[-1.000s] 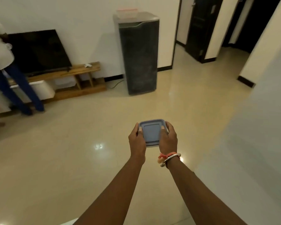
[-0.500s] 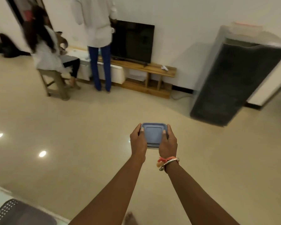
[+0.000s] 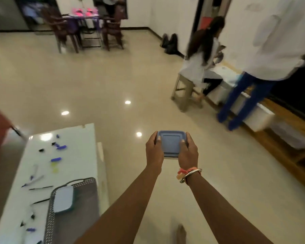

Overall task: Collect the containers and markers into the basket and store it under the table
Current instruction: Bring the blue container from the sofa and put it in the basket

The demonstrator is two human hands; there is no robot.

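Observation:
I hold a small square container with a blue lid (image 3: pixel 171 144) out in front of me, above the floor. My left hand (image 3: pixel 154 149) grips its left side and my right hand (image 3: pixel 188 151) grips its right side. Down at the lower left stands a white table (image 3: pixel 81 155). On it rests a grey perforated basket (image 3: pixel 83 208) with a white-lidded container (image 3: pixel 63 199) inside. Several markers, such as a blue one (image 3: pixel 56 159), and loose caps lie scattered over the tabletop left of the basket.
A seated person (image 3: pixel 201 55) on a stool (image 3: pixel 185 92) and a standing person (image 3: pixel 264 64) are at the right by a low wooden shelf (image 3: pixel 285 131). A dining table with chairs (image 3: pixel 84 27) stands far back. Shiny floor lies between.
My view has swung left: the tall dark appliance and the TV left the frame, the white table with the basket came in at lower left. Both hands kept the same hold on the container.

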